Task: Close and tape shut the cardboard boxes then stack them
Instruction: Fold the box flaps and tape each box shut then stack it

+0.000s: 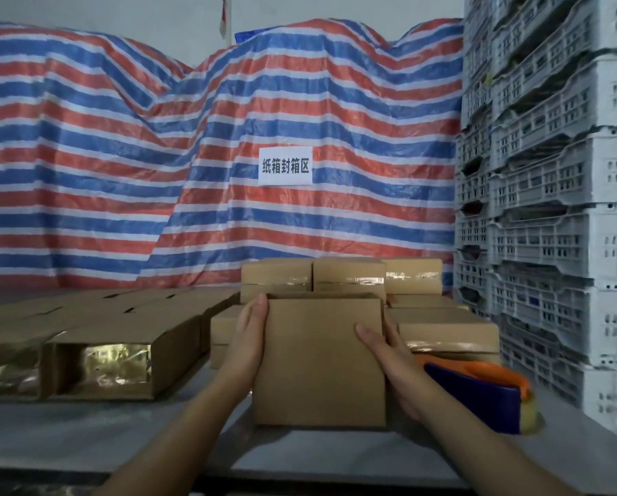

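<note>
A person's two bare forearms reach forward from the bottom of the view to a plain cardboard box point(319, 359) in the middle of a grey desk point(85, 434). The box looks closed; no tape is visible on the face toward the camera. The left hand point(251, 334) lies flat along the box's left side, fingers straight and pointing away. The right hand point(389, 356) has its thumb laid on the box's top face near the right edge, with the fingers going down the right side; its grip is wrapped round that edge. The left hand's grip is apart, simply pressing.

Just right of the box, touching the right wrist area, lies a tape dispenser point(486, 395) with an orange handle and dark blue body. Behind the held box stands a stack of taped boxes point(342, 277), shiny tape bands across their fronts, with more sealed boxes point(446, 332) at the right. On the left of the desk lie open boxes point(103, 356) on their sides, glossy tape showing inside their mouths.

A red, white and blue striped tarp point(156, 155) covers the background, carrying a white paper sign point(285, 166) with Chinese characters. Stacked grey plastic crates point(550, 173) fill the right edge.
</note>
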A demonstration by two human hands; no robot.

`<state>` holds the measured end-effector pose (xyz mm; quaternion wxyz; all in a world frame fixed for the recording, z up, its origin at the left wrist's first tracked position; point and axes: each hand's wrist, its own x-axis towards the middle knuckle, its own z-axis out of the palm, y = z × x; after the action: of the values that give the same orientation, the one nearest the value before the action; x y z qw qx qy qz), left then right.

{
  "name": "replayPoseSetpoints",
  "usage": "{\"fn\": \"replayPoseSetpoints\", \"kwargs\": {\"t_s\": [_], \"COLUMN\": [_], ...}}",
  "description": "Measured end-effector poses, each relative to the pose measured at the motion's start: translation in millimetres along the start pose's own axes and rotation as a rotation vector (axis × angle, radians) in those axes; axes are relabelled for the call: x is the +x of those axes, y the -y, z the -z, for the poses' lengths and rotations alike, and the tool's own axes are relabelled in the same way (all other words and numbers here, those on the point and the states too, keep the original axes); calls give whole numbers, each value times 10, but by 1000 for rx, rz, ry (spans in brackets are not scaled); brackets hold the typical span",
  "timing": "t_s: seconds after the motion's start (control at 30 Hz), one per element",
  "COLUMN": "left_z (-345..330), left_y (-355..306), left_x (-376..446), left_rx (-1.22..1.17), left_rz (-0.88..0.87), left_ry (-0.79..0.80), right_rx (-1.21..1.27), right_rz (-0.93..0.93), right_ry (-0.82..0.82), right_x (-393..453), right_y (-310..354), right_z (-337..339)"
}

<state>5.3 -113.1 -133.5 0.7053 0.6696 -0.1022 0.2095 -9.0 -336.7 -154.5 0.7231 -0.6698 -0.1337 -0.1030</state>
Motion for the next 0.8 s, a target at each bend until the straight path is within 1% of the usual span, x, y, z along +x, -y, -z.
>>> {"fn": "replayPoseSetpoints", "kwargs": {"t_s": [0.1, 0.23, 0.3, 0.37, 0.5, 0.63, 0.8], "left_z": [7, -4, -25, -13, 122, 171, 166], "left_y": [24, 12, -19, -20, 32, 57, -40], "left_x": [-25, -84, -104, -93, -69, -78, -69], "left_rx": [4, -30, -43, -118, -312, -320, -353], "left_rz": [-19, -59, -34, 52, 188, 217, 220], "left_ry": [0, 8, -3, -30, 66, 185, 210], "right_rx": [-41, -32, -31, -19, 20, 25, 54], "right_rz": [29, 61, 54, 50, 30, 16, -3], "right_ry": [0, 4, 10, 9, 12, 5, 12], "right_x": [-7, -23, -40, -38, 10, 28, 34], "right_y": [-13, 4, 16, 16, -23, -27, -59], "right_z": [-12, -21, -20, -9, 14, 10, 30]}}
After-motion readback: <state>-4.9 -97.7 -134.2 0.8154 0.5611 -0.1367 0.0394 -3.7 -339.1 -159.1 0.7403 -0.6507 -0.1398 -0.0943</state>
